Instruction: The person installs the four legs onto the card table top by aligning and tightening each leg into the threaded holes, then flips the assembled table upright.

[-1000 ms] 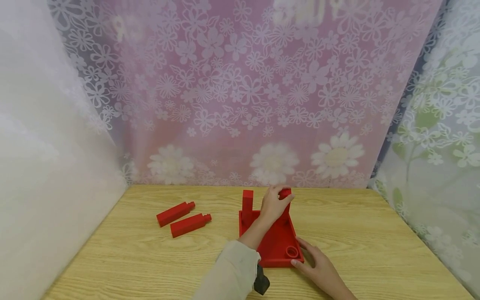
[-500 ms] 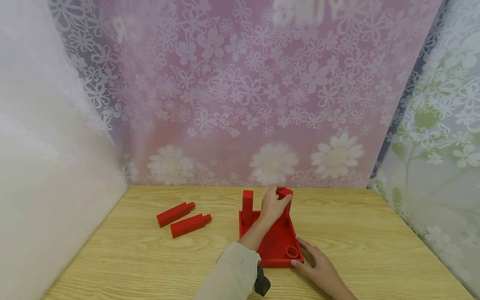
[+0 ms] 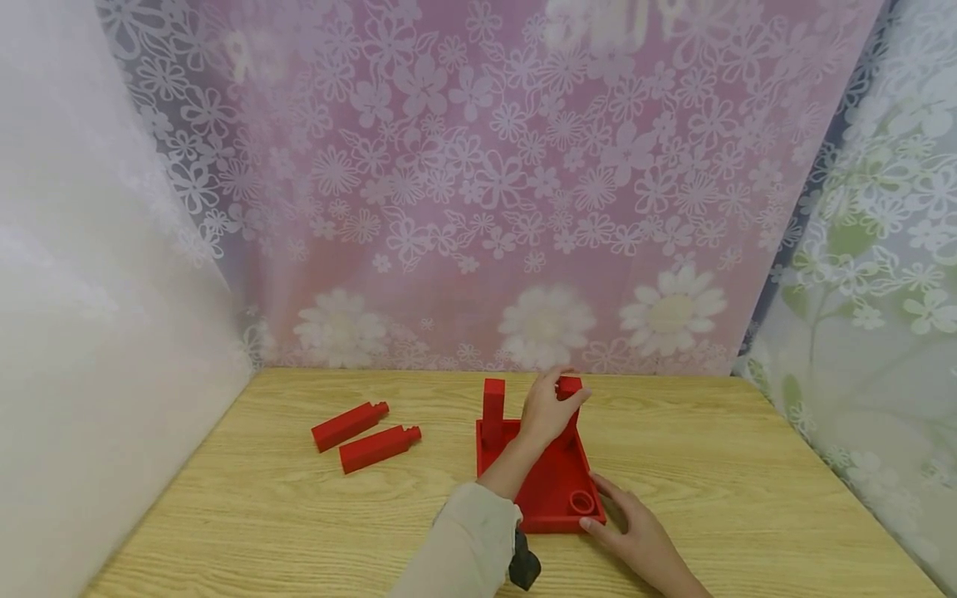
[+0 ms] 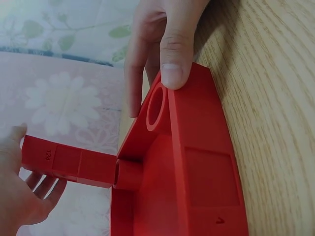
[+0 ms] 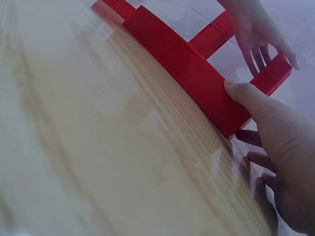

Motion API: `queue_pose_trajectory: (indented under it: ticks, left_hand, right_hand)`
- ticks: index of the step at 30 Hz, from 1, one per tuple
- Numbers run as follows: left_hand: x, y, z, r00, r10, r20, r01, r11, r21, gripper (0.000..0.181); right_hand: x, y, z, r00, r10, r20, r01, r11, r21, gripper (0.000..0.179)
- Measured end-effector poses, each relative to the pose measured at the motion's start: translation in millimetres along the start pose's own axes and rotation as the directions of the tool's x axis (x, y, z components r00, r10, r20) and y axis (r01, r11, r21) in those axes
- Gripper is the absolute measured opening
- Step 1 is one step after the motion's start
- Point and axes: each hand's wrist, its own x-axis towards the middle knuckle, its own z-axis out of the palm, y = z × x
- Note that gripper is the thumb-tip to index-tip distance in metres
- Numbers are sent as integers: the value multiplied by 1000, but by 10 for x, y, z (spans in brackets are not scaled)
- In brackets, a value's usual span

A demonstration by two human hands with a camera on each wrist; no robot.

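Observation:
My left hand [image 3: 546, 411] grips the top of a red square leg [image 4: 74, 160], thumb on one side and fingers behind. The leg stands upright at the far right corner socket of a shallow red tray-like base [image 3: 549, 486]. My right hand [image 3: 639, 531] holds the near right corner of that base, thumb on the front wall and fingers along the side wall. A bare round socket [image 3: 582, 502] shows inside this corner. A second red leg [image 3: 493, 411] stands at the far left corner. My left forearm hides the base's near left part.
Two loose red legs [image 3: 350, 427] with narrow stepped ends lie on the wooden table [image 3: 247, 531] to the left of the base. A flowered curtain [image 3: 478, 208] hangs along the table's back edge, with pale sheets at both sides.
My left fingers have shifted around the leg's top, and its top face has turned a little between frames. My right hand, the base and the loose legs stay where they were.

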Motion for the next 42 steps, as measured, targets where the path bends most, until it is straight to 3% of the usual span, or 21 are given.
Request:
queue_pose_trajectory:
  ticks: [4, 8, 14, 20, 29, 38, 42]
  left_hand:
    - [3, -1, 7, 998, -55, -22, 54, 997, -54, 50]
    - [8, -10, 8, 997, -74, -33, 72, 995, -73, 44]
    - [12, 1, -11, 998, -55, -6, 54, 996, -65, 34]
    - [29, 3, -23, 1000, 3, 5, -3, 1000, 5, 25]
    - [-3, 19, 10, 999, 48, 14, -48, 999, 23, 26]
    - [-45, -9, 65, 997, -61, -47, 61, 998, 2, 43]
    - [-46, -25, 76, 994, -79, -76, 76, 996, -43, 44]
  right_hand:
    - [-1, 1, 1, 1000, -4, -1, 4, 1000, 0, 71]
    - [-4, 6, 1, 1000, -12, -5, 12, 1000, -8, 70]
    - [-7, -10, -4, 1000, -14, -9, 14, 1000, -12, 71]
    - [-12, -7, -6, 1000, -22, -13, 22, 1000, -5, 70]
    - [-12, -3, -6, 1000, -8, -3, 8, 1000, -5, 71]
    - [-17, -24, -13, 1000, 7, 4, -7, 1000, -5, 71]
    - [-11, -35, -17, 1000, 14, 6, -14, 1000, -4, 72]
